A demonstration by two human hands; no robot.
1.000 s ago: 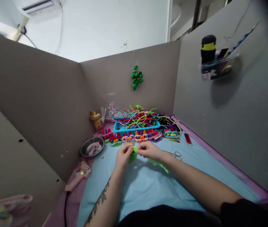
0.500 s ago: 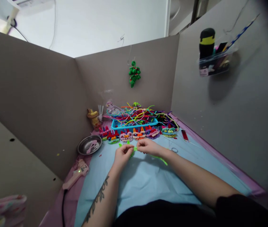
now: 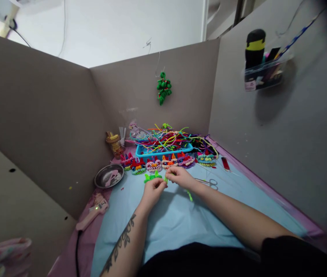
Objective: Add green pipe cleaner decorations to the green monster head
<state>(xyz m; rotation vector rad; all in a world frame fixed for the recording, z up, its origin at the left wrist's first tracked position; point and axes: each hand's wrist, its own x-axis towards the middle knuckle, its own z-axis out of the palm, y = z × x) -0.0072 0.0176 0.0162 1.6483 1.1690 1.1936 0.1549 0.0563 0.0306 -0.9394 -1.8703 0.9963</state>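
My left hand [image 3: 153, 190] and my right hand [image 3: 181, 177] meet over a light blue mat [image 3: 177, 219], fingers pinched on a bright green pipe-cleaner piece [image 3: 151, 177]. The coiled part pokes out above my left fingers, and a loose green tail [image 3: 190, 196] hangs below my right wrist. Just beyond my hands lies a row of several finished colourful pipe-cleaner figures [image 3: 163, 164].
A blue tray [image 3: 163, 151] heaped with mixed pipe cleaners stands behind the row. Scissors [image 3: 211, 182] lie to the right, a metal bowl [image 3: 109, 176] and a pink glue gun [image 3: 92, 214] to the left. Grey partition walls enclose the desk, with a green ornament [image 3: 163, 87] hanging on the back one.
The green coil has shifted up and left and now shows above my left fingers. The trailing green tail has grown shorter. Both hands stay pinched together.
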